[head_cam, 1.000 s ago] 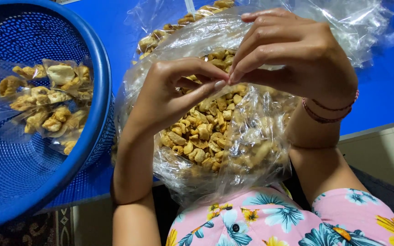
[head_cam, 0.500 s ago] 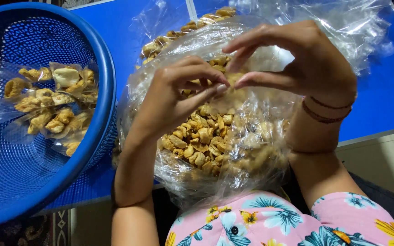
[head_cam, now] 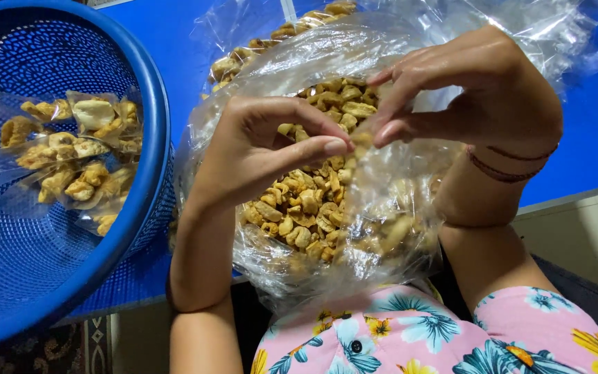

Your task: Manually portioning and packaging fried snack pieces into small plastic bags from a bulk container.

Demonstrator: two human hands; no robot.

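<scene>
Alongside, blue basket [head_cam: 148,131] with small packets [head_cam: 70,156]

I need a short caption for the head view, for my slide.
Both hands, left and right, pinch a clear bag of fried snacks beside a blue basket with small packets.

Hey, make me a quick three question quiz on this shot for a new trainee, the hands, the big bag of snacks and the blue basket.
1. True or false: both hands work at the same clear plastic bag of fried snack pieces.
2. What lies inside the blue basket? A) loose peanuts B) small sealed packets of the snack C) a folded cloth
3. What does the right hand wear at the wrist?

Key
1. True: the left hand and the right hand meet, fingertips pinched, at the big clear bag of pale golden pieces.
2. B: small clear packets of the snack lie in the blue basket.
3. Thin dark red string bands.
</scene>
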